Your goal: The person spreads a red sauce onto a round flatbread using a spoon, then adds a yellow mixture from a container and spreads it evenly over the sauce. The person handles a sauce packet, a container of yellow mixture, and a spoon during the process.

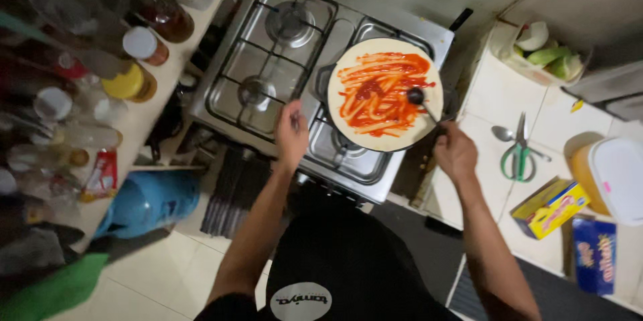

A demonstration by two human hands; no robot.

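1. Nearest the camera, both forearms reach up from the body toward the stove [268, 73], one on each side of the pan, so neither arm crosses the other.
2. The left hand [291, 135] sits at the pan's left edge, fingers curled in narrow over what looks like the pan's handle stub; likely steadying it, though the exact grip is hard to make out.
3. The right hand [455, 153] has its fingers closed around the handle of a spoon [416, 97], held low and angled so the bowl lies flat on the food.
4. The spoon's bowl rests on the flat round dough [385, 93], right of centre, in the red sauce [375, 90], which runs in streaks across the middle. A pale bare rim is left all round.
5. The dough covers the pan almost to its lip, on the front right burner; the other burners are bare, giving open room to the left.
6. To the right, the tiled tabletop [495, 93] is close beside the stove, carrying green-handled scissors [519, 153], a second spoon [502, 133], a yellow box [549, 207] and a lidded tub [613, 177].
7. Left, a crowded shelf [154, 113] of jars hems the stove in; a narrow gap lies between.
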